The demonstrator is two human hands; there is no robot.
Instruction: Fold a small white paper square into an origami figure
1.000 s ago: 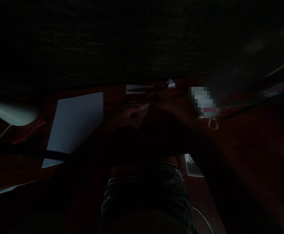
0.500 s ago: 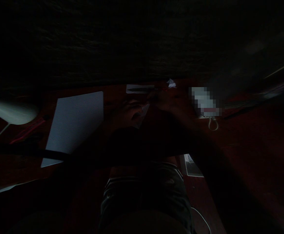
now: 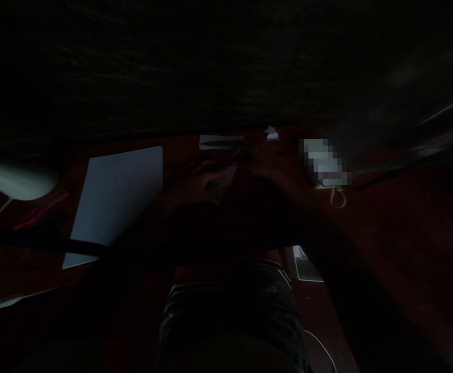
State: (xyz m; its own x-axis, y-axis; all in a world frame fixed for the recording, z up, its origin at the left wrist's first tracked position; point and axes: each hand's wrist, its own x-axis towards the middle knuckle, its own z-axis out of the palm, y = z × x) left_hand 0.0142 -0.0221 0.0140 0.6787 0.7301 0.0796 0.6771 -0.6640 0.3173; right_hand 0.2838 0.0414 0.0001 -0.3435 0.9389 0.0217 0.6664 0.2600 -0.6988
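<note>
Very dark view, two hands in it, both over one reddish surface [image 3: 182, 147]. Left hand [image 3: 197, 181]: fingers bent and partly spread, at the edge of one small pale paper piece [image 3: 224, 182]; grip or mere contact, cannot tell. Right hand [image 3: 258, 158]: fingers curled, near the upper tip of the same piece; too dark to tell how far open or whether it has hold of anything. Paper piece sits between the two hands, slanted, its lower part nearer the left.

Beyond the hands: one narrow pale strip [image 3: 211, 147], one slim dark pointed item [image 3: 221, 142] lying across it, one crumpled white scrap [image 3: 272, 134] to the right. Left side: one large pale sheet [image 3: 119, 194], apart from the small piece; farther left, one white tapered object [image 3: 20, 181] and one pinkish-red item [image 3: 42, 210], details blurred. Right side: one pixelated block [image 3: 324, 161], one pale cord loop [image 3: 338, 198] at its near end. Below: one pair of dark shorts [image 3: 230, 300] with white stripes, one thin white cable [image 3: 322, 345] lower right
</note>
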